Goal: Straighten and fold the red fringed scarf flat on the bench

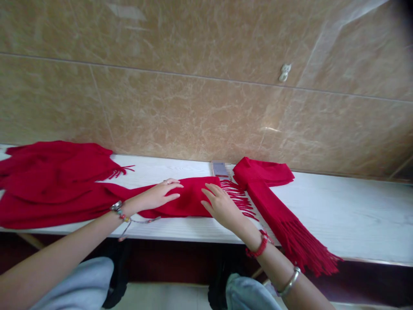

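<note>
A red fringed scarf (192, 196) lies spread along the white table, its fringe pointing right. On its left part rests my left hand (158, 193), fingers stretched out toward the right. My right hand (222, 204) lies near the fringed end, fingers spread and pointing left. Both palms face down and hold nothing. Leftward, the cloth runs into a loose red heap (58, 172) with a bit of fringe at its right side. A second red scarf (271, 202), folded and bent, lies right of my right hand, its fringe hanging over the front edge.
The long white table (355, 215) stands against a brown marble-tiled wall (180, 103). A phone-like flat object (220, 168), partly blurred, lies at the back between the scarves. A small pale cat-shaped piece (285, 72) is on the wall. My knees are below the front edge.
</note>
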Demonstrator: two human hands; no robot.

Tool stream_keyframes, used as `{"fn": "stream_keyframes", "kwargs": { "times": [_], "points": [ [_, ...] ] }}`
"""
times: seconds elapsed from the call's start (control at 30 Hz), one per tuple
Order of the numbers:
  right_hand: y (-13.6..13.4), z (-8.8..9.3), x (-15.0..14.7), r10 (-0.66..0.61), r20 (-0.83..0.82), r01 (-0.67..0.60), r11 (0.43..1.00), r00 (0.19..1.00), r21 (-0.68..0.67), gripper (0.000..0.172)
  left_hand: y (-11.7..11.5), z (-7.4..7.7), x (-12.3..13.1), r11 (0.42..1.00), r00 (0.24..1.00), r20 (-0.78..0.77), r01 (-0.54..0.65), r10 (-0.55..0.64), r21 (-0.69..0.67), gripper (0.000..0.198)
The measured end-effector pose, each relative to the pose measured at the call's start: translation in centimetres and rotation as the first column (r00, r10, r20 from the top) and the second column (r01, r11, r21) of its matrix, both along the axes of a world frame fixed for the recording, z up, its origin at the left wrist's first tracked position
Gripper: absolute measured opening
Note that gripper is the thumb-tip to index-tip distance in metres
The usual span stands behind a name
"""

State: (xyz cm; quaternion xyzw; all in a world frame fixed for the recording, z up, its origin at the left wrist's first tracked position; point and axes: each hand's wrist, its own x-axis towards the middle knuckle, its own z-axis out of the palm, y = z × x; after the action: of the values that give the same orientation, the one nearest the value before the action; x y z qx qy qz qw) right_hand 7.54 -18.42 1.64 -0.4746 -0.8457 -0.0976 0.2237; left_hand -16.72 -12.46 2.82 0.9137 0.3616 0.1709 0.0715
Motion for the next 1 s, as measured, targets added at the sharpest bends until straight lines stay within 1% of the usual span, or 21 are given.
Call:
{"fn": "stream_keyframes", "kwargs": {
  "times": [0.1,0.2,0.3,0.37,0.47,0.53,0.6,0.67,0.77,0.83,0.9,0.93,0.97,1.0],
  "points": [
    [1.4,-0.2,-2.2,0.011,0.025,-0.009,0.996,1.0,-0.094,0.043,-1.4,-1.1,-1.7,0.999,0.997,-0.079,-0.021,0.019,-0.027,0.036],
    [2.7,-0.7,-3.5,0.015,0.062,-0.003,0.984,0.998,-0.18,0.049,-2.4,-1.5,-2.8,0.999,0.987,-0.159,-0.036,0.035,-0.006,0.035],
    [3.7,-1.7,-3.8,0.027,0.108,0.001,0.966,0.994,-0.259,0.05,-3.2,-1.4,-4.4,0.992,0.972,-0.2,-0.12,0.126,0.044,0.034],
    [4.2,-2.4,-3.6,0.044,0.142,-0.001,0.956,0.989,-0.293,0.048,-3.4,-1.2,-6.1,0.977,0.957,-0.2,-0.195,0.209,0.088,0.034],
    [4.6,-3.3,-3.3,0.056,0.168,-0.006,0.96,0.984,-0.281,0.047,-3.3,-1.3,-9.7,0.938,0.92,-0.191,-0.323,0.343,0.126,0.04],
    [4.7,-3.7,-3.2,0.05,0.17,-0.003,0.963,0.984,-0.268,0.047,-3.1,-1.4,-12.7,0.922,0.901,-0.199,-0.376,0.386,0.09,0.047],
    [4.8,-4.0,-3.1,0.039,0.175,0.008,0.965,0.984,-0.26,0.047,-2.9,-1.2,-16.0,0.927,0.905,-0.211,-0.374,0.369,0.015,0.049],
    [4.8,-4.3,-2.9,0.04,0.183,0.008,0.967,0.982,-0.253,0.047,-2.8,-0.5,-19.2,0.935,0.922,-0.19,-0.351,0.336,-0.046,0.047],
    [4.9,-4.7,-2.6,0.054,0.181,-0.009,0.972,0.982,-0.237,0.047,-2.6,0.8,-22.8,0.925,0.923,-0.111,-0.375,0.367,-0.058,0.05],
    [5.0,-5.0,-2.5,0.053,0.174,-0.012,0.973,0.983,-0.231,0.048,-2.5,1.5,-24.0,0.913,0.917,-0.138,-0.391,0.375,-0.117,0.056],
    [5.1,-5.2,-2.4,0.047,0.171,-0.005,0.972,0.984,-0.235,0.048,-2.3,1.8,-24.3,0.898,0.909,-0.208,-0.4,0.362,-0.185,0.061],
    [5.2,-5.2,-2.4,0.042,0.173,0.0,0.971,0.984,-0.238,0.048,-2.3,1.8,-24.2,0.896,0.905,-0.228,-0.402,0.359,-0.188,0.059],
    [5.2,-5.2,-2.4,0.041,0.178,0.003,0.971,0.983,-0.24,0.048,-2.1,1.7,-24.1,0.901,0.903,-0.23,-0.403,0.363,-0.161,0.054],
    [5.3,-5.3,-2.4,0.042,0.184,0.003,0.971,0.982,-0.239,0.048,-2.0,1.7,-23.9,0.909,0.901,-0.22,-0.404,0.375,-0.106,0.048]
  ]
}}
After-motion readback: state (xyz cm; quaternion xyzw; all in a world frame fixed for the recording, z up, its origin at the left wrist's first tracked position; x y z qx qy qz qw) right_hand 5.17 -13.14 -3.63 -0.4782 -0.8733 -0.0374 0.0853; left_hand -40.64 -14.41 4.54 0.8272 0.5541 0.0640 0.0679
